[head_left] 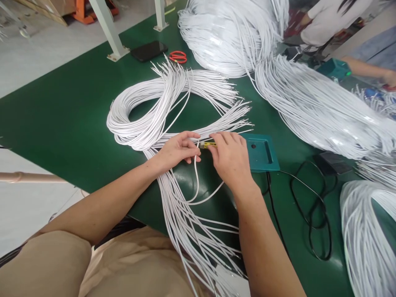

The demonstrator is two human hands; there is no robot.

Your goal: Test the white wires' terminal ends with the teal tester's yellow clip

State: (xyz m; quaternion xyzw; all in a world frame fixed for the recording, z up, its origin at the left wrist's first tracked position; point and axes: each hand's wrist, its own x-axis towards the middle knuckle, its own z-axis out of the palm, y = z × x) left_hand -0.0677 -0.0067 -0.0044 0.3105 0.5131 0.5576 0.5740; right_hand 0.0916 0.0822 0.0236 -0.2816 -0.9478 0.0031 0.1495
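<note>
My left hand (182,149) pinches a single white cable (196,177) near its end, and the cable loops down below my fingers. My right hand (230,154) grips a small yellow piece with a metallic end (208,144), pointing left towards the cable; its exact kind is too small to tell. Just behind both hands lies a coiled bundle of white cables (123,111) with bare-looking tips fanned out to the right. More loose white cables (173,206) run from under my left hand over the table's near edge. A teal device (262,150) is partly covered by my right hand.
A black phone (149,51) and red-handled scissors (177,57) lie beyond the coil on the green table (62,95). Large white cable bundles (321,107) fill the right side. A black cord (324,214) curls at right. Co-workers (334,20) are at the far right.
</note>
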